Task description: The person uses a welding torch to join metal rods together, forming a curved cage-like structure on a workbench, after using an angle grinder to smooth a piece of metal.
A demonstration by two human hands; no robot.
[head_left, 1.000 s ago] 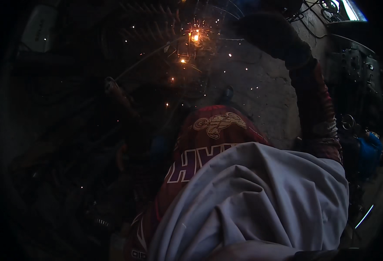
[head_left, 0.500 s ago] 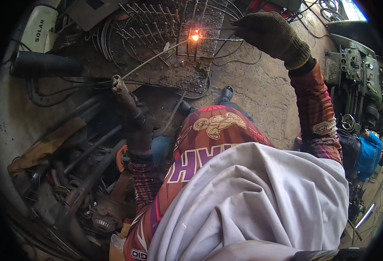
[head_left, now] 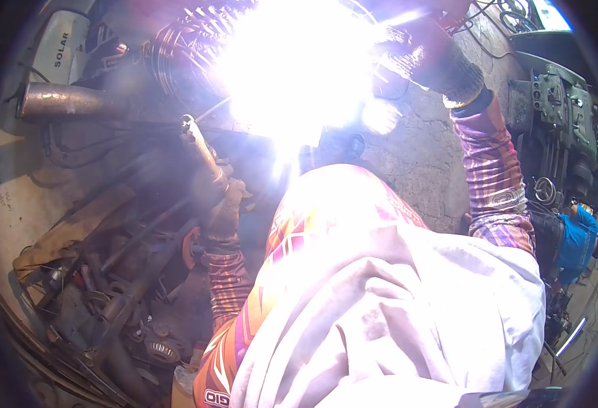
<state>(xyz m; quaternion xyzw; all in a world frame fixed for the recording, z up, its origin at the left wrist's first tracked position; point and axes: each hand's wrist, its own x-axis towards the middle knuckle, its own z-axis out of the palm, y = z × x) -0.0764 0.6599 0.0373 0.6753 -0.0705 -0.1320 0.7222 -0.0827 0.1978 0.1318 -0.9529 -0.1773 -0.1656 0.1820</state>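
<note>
A welding electrode holder (head_left: 204,151) is gripped in my gloved left hand (head_left: 225,200), left of my body. Out of its tip a thin welding electrode (head_left: 212,110) runs up and right into a blinding white arc glare (head_left: 302,64). The glare hides the electrode's end and most of the metalwork at the weld. My gloved right hand (head_left: 442,61) is at the glare's right side, its fingers closed on a thin metal rod. Light washes out its fingertips and that rod. Bent metal rods (head_left: 170,58) show left of the glare.
A horizontal metal pipe (head_left: 64,100) juts out at left near a pale box (head_left: 61,44). Scrap metal, pipes and a gear (head_left: 162,350) crowd the lower left. Green machinery (head_left: 564,109) stands at right, where a person in blue (head_left: 576,238) bends. Cables (head_left: 489,34) lie upper right.
The small orange glow at the electrode's tip has become a huge white arc that floods the bench and my clothes with light. My hands stay in nearly the same places.
</note>
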